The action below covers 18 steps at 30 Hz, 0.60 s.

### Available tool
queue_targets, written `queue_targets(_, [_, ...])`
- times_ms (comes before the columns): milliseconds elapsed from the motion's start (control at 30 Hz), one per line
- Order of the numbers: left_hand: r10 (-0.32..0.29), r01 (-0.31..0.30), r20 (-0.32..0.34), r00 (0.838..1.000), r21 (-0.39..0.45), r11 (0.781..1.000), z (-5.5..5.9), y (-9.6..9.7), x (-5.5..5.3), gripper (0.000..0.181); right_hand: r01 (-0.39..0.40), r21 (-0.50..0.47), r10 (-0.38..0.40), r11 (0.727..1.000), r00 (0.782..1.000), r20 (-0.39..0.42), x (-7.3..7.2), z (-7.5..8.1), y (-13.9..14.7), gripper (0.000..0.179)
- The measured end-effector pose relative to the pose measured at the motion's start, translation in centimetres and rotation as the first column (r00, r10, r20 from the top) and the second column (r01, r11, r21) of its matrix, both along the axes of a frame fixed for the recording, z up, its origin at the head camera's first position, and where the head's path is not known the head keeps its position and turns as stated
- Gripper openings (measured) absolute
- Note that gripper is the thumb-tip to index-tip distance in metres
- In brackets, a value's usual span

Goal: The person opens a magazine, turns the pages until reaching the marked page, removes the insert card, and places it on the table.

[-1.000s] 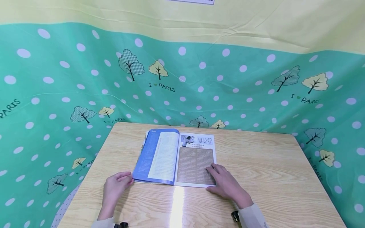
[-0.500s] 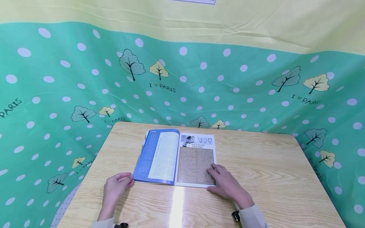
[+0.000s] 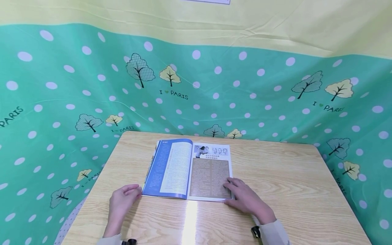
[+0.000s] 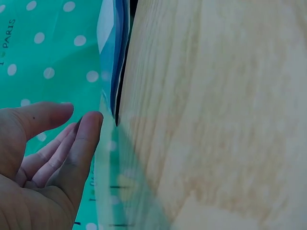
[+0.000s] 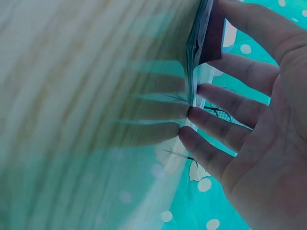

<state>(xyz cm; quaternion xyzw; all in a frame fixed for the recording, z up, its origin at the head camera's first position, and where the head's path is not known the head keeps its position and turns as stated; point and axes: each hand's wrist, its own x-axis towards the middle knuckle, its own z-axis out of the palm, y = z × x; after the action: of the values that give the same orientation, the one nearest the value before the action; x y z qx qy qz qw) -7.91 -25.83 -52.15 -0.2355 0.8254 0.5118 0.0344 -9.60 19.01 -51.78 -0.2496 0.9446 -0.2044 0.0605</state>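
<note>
Drawn slightly leftward since the earlier frame: left hand [image 3: 124,202], now just beside the lower-left corner of a glossy, rectangular paper magazine [image 3: 189,169]. Also shifted a little, to the right: right hand [image 3: 247,198]. On the left, only a narrow gap between thumb and forefinger, with the paper corner just past the fingertips in the left wrist view. On the right, fingers nearly straight and parted, tips at the lower part of the magazine's right edge, thumb by its lower-right corner; firmness of touch impossible to tell.

Spread at two pages: blue with a white text panel on the left, brown text block under small pictures on the right. Set on a pale wood-grain counter [image 3: 281,180], left of centre, top close to the far edge, well in from the left edge. At both wrists, light grey sleeves [image 3: 272,233] and small black devices [image 3: 256,232]. Beyond the far edge and around both sides, green cloth [image 3: 214,78] with pale dots, printed trees and "PARIS" lettering, yellow along the top. Partly visible above: a pale placard [image 3: 211,1].
</note>
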Motion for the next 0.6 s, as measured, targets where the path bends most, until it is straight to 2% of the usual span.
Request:
queue_targets(133, [0.008, -0.008, -0.014, 1.000, 0.022, 1.000, 0.3, 0.2, -0.2, 0.041, 0.037, -0.036, -0.037, 0.999, 0.999, -0.004, -0.1, 0.1, 0.1, 0.043])
queue_targets(267, [0.017, -0.010, -0.049, 0.999, 0.127, 0.992, 0.6, 0.6, -0.5, 0.039, 0.127, -0.066, -0.129, 0.990, 0.991, -0.028, -0.3, 0.0, 0.2, 0.040])
queue_targets(433, [0.016, 0.002, -0.084, 0.996, 0.213, 0.977, 1.3, 1.7, -1.0, 0.037, 0.233, -0.098, -0.240, 0.968, 0.968, -0.071, -0.5, 0.1, 0.2, 0.051])
queue_targets(600, [-0.008, 0.043, -0.136, 0.991, 0.256, 0.966, 1.6, 3.3, -1.6, 0.035, 0.344, -0.076, -0.346, 0.936, 0.938, -0.014, -0.6, 0.2, -0.1, 0.069])
